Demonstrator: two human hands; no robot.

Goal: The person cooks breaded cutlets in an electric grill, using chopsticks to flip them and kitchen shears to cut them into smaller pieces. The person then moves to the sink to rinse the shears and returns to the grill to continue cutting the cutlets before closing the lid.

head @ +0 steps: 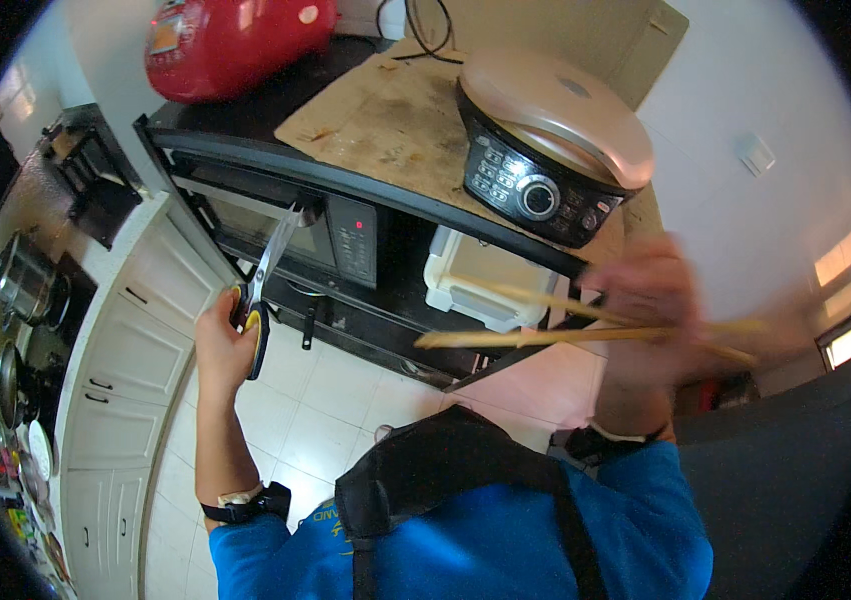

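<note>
My left hand holds a pair of scissors by the black-and-yellow handles, with the metal blades pointing up in front of the microwave. On the right, my right hand is blurred and grips two long wooden sticks, likely chopsticks, whose tips point left and spread apart. The electric griddle, with a closed pinkish lid and a black control panel, stands above my right hand on the brown board. Below the griddle, a white container sits on the shelf, partly behind the sticks.
A stained brown board covers part of the black shelf unit. A red appliance stands at its back left, above a microwave. White cabinets run along the left under a counter with a metal pot and pans. A dark surface lies at the lower right.
</note>
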